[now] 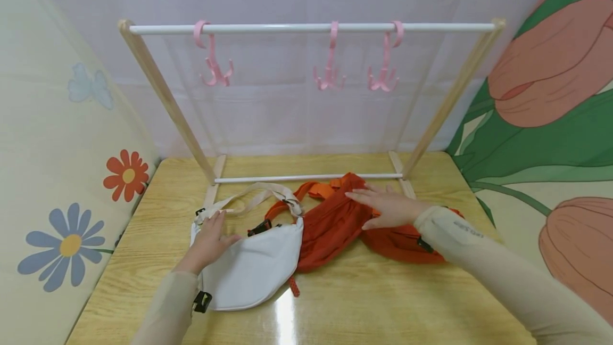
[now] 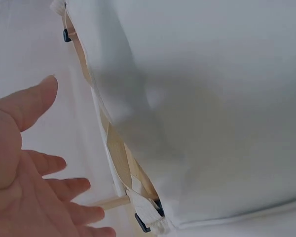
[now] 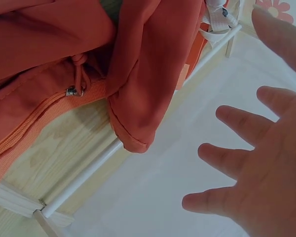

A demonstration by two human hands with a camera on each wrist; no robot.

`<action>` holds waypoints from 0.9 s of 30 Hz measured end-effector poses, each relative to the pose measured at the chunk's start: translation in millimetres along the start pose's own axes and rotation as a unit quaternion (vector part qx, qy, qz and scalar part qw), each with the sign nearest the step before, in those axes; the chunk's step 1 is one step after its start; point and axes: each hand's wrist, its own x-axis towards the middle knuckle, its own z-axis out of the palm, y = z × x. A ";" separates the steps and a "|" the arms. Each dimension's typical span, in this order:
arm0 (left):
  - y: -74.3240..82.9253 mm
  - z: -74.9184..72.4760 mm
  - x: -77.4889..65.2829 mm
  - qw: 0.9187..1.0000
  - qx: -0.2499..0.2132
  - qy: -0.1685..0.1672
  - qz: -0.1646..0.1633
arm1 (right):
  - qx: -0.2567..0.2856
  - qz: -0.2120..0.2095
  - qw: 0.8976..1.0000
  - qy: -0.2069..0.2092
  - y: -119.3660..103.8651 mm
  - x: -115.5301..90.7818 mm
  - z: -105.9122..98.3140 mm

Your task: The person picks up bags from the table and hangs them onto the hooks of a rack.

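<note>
A white waist bag (image 1: 256,270) with a cream strap lies flat on the table. My left hand (image 1: 210,241) is over its left side with fingers extended; in the left wrist view the fingers (image 2: 69,187) spread beside the bag, apart from it. To its right lies a crumpled red bag (image 1: 328,228) with an orange strap. My right hand (image 1: 390,207) reaches over its upper end, fingers spread; the right wrist view shows the fingers (image 3: 224,160) apart from the red cloth. Another red part (image 1: 402,244) lies under my right forearm; I cannot tell whether it is a separate bag.
Behind the bags stands a rack with a white top rail (image 1: 278,29) and wooden legs. Three pink hooks hang from it: one at left (image 1: 215,71), two nearer the right. A low white bar (image 1: 306,177) joins the legs at the wooden table (image 1: 364,302). Patterned cloth walls flank it.
</note>
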 end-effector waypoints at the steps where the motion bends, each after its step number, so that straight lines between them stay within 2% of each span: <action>1: -0.9 -0.5 -1.3 1.000 -0.004 0.001 -0.010 | 0.001 0.000 1.000 0.000 -0.2 0.1 0.2; 7: -7.7 -0.5 -5.3 0.998 -0.019 0.006 -0.053 | 0.004 0.000 1.000 -0.002 -1.1 0.8 1.8; 13: -15.9 3.6 -7.3 0.995 -0.042 0.028 -0.087 | 0.002 0.001 1.000 -0.006 2.2 2.2 4.5; 17: -20.3 6.3 -10.5 0.991 -0.067 0.042 -0.104 | -0.002 -0.001 1.000 -0.009 2.9 3.7 5.5; 21: -24.7 9.4 -14.9 0.986 -0.086 0.055 -0.134 | -0.002 0.000 1.000 -0.019 2.6 5.3 7.0; 27: -32.7 14.1 -16.5 0.979 -0.106 0.047 -0.169 | -0.001 0.003 0.999 -0.032 3.0 7.3 8.8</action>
